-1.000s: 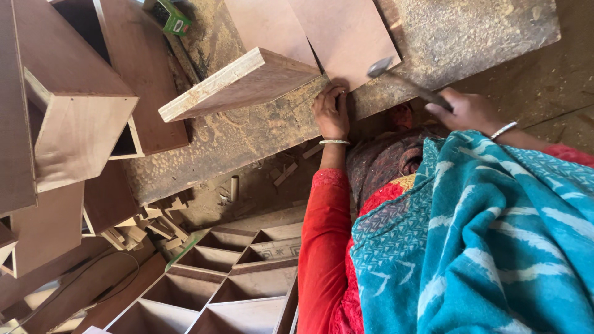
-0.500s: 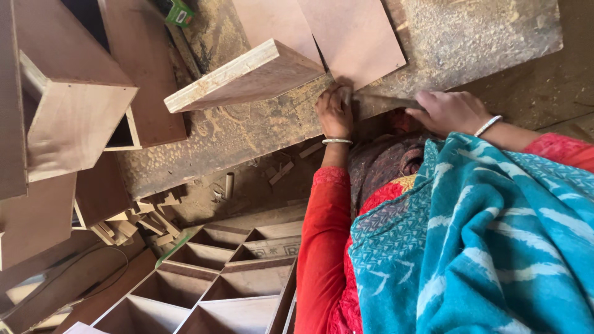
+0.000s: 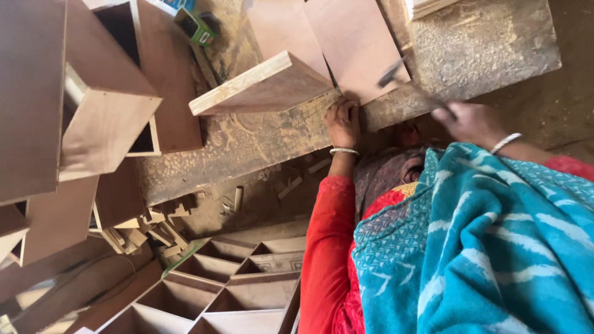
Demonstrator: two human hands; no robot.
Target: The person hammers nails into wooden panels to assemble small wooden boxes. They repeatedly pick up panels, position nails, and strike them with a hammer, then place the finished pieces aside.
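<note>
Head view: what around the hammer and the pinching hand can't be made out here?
- Grey-headed hammer: smeared by motion blur; its handle fades out.
- Right hand: blurred, so its grip is unclear.
- Left hand: fingers pinch at the brown plywood panel's edge; anything held is too small to tell.
- Green cardboard box: partly cut off by the top edge.

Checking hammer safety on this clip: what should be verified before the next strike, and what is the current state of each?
1. Right hand gripping the hammer: ok, though motion-blurred.
2. Left hand steadying the plywood panel at its near edge: ok.
3. Left fingers clear of the hammer head: not ok, they look close beside it.
4. Nail set under the fingers: cannot tell, too small.
5. Panel flat on the workbench: ok.
6. Thick board out of the swing path: ok, it lies beyond the left hand.
</note>
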